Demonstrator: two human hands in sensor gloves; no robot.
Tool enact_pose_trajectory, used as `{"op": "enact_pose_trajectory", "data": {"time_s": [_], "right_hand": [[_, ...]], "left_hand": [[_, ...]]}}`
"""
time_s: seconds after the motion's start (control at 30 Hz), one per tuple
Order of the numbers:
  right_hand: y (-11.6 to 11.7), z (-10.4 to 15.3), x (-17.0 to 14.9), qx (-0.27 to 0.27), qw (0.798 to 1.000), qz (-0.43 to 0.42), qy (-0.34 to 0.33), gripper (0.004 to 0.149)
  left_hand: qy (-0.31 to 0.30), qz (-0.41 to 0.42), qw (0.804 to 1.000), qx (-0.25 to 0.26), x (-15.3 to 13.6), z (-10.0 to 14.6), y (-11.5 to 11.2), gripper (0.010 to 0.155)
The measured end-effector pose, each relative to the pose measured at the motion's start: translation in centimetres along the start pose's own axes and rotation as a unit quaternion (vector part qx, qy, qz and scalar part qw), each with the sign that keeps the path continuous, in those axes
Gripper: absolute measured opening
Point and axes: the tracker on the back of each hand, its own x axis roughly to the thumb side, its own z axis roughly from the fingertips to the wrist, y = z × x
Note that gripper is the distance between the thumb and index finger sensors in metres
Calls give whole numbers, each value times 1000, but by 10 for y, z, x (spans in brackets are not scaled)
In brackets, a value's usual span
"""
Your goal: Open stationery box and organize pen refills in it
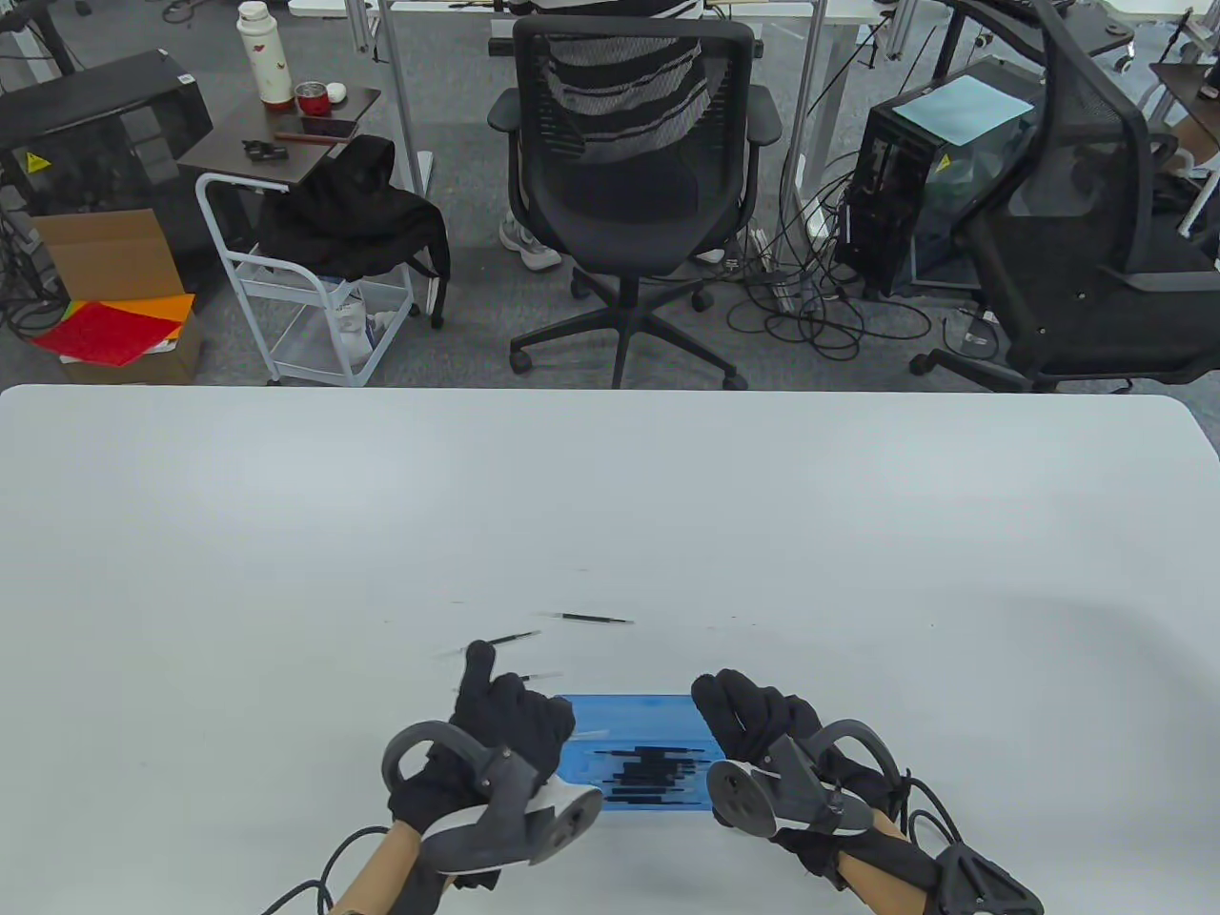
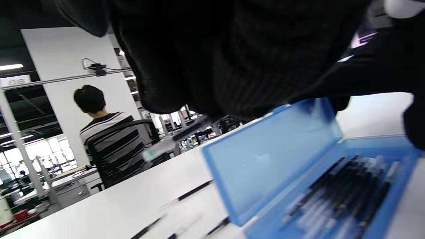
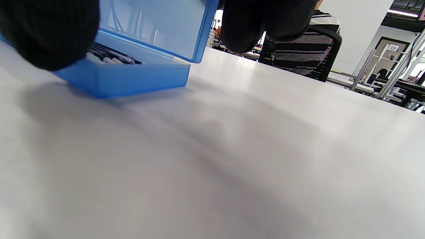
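**Blue box open, one refill in my left hand**

I am sitting at the white table [image 1: 610,515] with the blue stationery box [image 1: 637,753] lying right in front of me, near the table's close edge, between my two hands. The box is open. Its lid [image 2: 265,156] is standing up on the far side, tilted back a little. Many dark pen refills [image 2: 338,196] are lying side by side inside the box.

My left hand [image 1: 500,734] is sitting at the left end of the box. In the left wrist view I am pinching one pen refill [image 2: 172,141] under my fingers, and it is sticking out over the table, away from the box. One finger is pointing up and away from me in the table view.

My right hand [image 1: 753,715] is sitting at the right end of the box. My fingers [image 3: 265,23] are curling over the lid's edge, and my thumb [image 3: 49,30] is sitting by the front wall of the box. I cannot tell if I am really squeezing the box or just touching it.

Some loose refills [image 1: 596,619] are lying on the table just past the box, a little apart from each other.

A black office chair [image 1: 629,181] is standing beyond the table, with a person in a striped top sitting behind it.
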Motion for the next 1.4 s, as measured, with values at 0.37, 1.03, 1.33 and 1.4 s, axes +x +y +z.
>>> {"op": "enact_pose_trajectory", "data": {"time_s": [0.37,1.03,1.33,1.4], "right_hand": [[0,0,0,1,1000,-2,-1,120],[0,0,0,1,1000,0,-2,120],[0,0,0,1,1000,0,-2,120],[0,0,0,1,1000,-1,-2,120]], "left_hand": [[-56,-34,997,-37,75,-30,-26,56],[-63,-30,996,-46,87,-42,-41,55],[-40,-11,999,-24,58,-28,-16,52],[-22,-12,1000,-16,46,-26,-8,52]]}}
